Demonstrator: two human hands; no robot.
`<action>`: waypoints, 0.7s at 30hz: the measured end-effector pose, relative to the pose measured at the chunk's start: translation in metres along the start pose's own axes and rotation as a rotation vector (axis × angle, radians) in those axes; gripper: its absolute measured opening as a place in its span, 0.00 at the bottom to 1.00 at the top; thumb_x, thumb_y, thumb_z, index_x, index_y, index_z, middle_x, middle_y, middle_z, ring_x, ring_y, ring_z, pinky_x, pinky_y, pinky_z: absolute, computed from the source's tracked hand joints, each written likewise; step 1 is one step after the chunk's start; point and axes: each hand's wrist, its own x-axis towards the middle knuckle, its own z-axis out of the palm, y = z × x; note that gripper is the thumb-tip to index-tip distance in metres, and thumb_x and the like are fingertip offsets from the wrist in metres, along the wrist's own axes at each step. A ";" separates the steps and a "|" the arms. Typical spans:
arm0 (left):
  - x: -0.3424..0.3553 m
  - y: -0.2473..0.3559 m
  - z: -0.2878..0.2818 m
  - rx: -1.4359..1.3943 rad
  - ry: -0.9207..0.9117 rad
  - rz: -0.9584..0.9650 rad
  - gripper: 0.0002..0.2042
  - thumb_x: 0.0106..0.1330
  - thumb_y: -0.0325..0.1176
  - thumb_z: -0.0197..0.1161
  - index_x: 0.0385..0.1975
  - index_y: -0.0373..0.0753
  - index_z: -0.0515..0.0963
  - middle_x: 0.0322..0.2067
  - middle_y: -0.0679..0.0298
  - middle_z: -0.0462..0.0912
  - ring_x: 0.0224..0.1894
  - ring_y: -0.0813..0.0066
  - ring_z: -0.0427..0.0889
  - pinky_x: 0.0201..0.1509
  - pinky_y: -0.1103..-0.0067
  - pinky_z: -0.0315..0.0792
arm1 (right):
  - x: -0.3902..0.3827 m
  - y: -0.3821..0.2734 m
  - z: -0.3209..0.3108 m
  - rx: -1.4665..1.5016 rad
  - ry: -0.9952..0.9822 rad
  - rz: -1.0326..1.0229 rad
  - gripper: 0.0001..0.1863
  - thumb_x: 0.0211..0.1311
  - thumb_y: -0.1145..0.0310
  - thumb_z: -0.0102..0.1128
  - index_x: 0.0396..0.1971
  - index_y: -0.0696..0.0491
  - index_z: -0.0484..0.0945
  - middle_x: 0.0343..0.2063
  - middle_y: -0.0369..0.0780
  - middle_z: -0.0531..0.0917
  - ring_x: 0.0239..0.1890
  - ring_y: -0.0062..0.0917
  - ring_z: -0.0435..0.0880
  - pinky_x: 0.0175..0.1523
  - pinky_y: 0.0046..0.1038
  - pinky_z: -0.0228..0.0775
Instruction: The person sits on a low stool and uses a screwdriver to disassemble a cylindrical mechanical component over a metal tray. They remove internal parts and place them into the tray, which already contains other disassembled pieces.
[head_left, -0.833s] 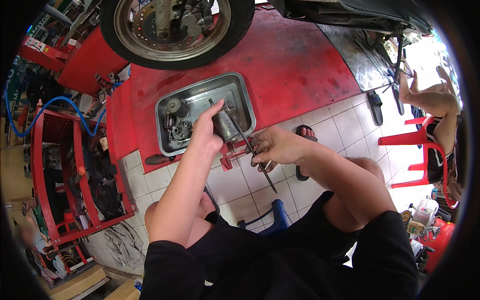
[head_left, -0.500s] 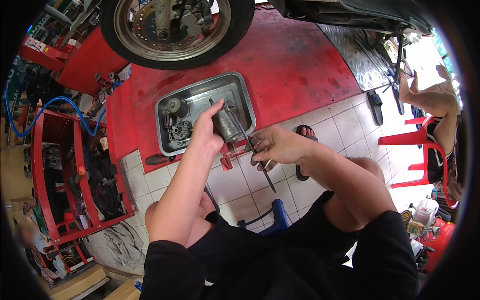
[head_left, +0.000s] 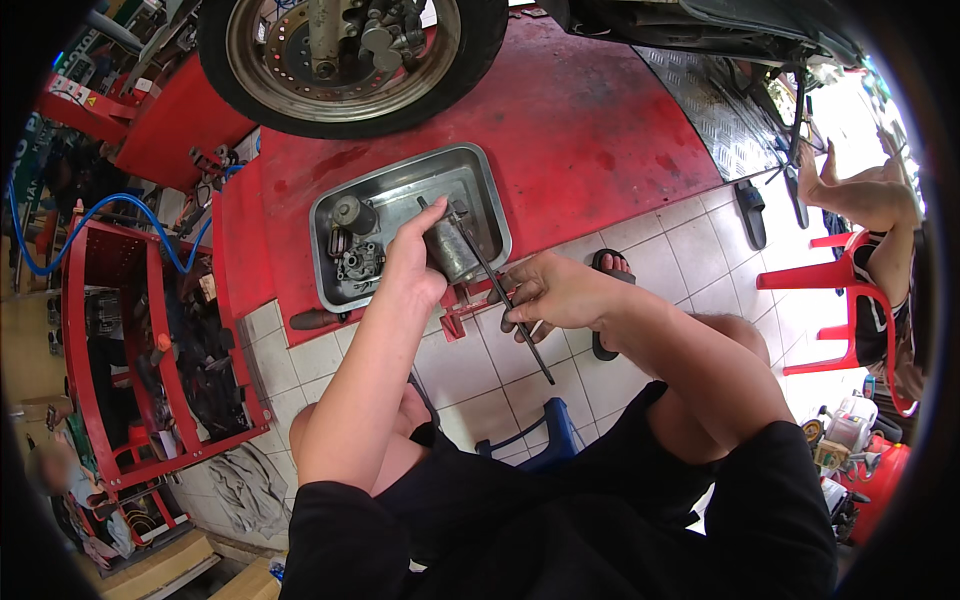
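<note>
My left hand (head_left: 413, 258) is closed around a worn grey metal cylinder (head_left: 452, 250), like a small motor housing, held tilted over the right side of a steel tray (head_left: 405, 182). In my right hand (head_left: 562, 290) is a long, thin, dark rod (head_left: 536, 356), gripped between thumb and fingers. Its upper part runs along the cylinder's right side, and its lower tip points down toward my knees. Whether the rod touches the cylinder, I cannot tell. A second, smaller cylinder (head_left: 352, 214) and a carburetor-like metal part (head_left: 357, 265) lie at the tray's left.
The tray rests on a red platform (head_left: 590, 110) below a motorcycle wheel (head_left: 350, 125). A dark-handled tool (head_left: 318, 319) lies by the platform edge. A blue stool (head_left: 553, 430) stands beneath me, a red tool rack (head_left: 160, 330) at left. At right, another person sits on a red chair (head_left: 810, 280).
The rod's lower tip has shifted very slightly to the right. Both hands and the cylinder look nearly unchanged.
</note>
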 end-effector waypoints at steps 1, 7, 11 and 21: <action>0.000 0.000 0.000 0.003 0.000 -0.003 0.13 0.65 0.39 0.67 0.42 0.38 0.78 0.35 0.58 0.82 0.38 0.62 0.81 0.48 0.63 0.76 | 0.000 0.000 0.000 0.002 0.001 -0.001 0.27 0.65 0.80 0.58 0.62 0.72 0.63 0.36 0.50 0.85 0.34 0.32 0.88 0.36 0.30 0.82; 0.001 0.001 0.000 -0.001 0.011 -0.009 0.13 0.64 0.39 0.67 0.42 0.38 0.78 0.35 0.59 0.82 0.38 0.62 0.80 0.48 0.63 0.75 | -0.001 0.000 0.001 0.003 0.009 -0.007 0.24 0.65 0.80 0.58 0.59 0.72 0.65 0.36 0.51 0.85 0.34 0.32 0.88 0.36 0.30 0.82; 0.001 0.000 0.000 0.004 0.009 -0.008 0.13 0.64 0.40 0.67 0.42 0.38 0.78 0.35 0.59 0.81 0.39 0.62 0.80 0.48 0.63 0.75 | 0.000 0.002 0.002 0.011 0.013 -0.023 0.23 0.65 0.81 0.58 0.58 0.72 0.66 0.37 0.52 0.85 0.34 0.33 0.88 0.36 0.30 0.82; 0.007 -0.003 -0.003 0.044 0.026 0.009 0.14 0.63 0.40 0.68 0.41 0.39 0.78 0.35 0.59 0.81 0.39 0.62 0.81 0.48 0.61 0.75 | 0.004 0.001 -0.003 -0.097 0.047 -0.047 0.26 0.59 0.74 0.69 0.54 0.71 0.72 0.27 0.46 0.84 0.29 0.29 0.87 0.33 0.26 0.80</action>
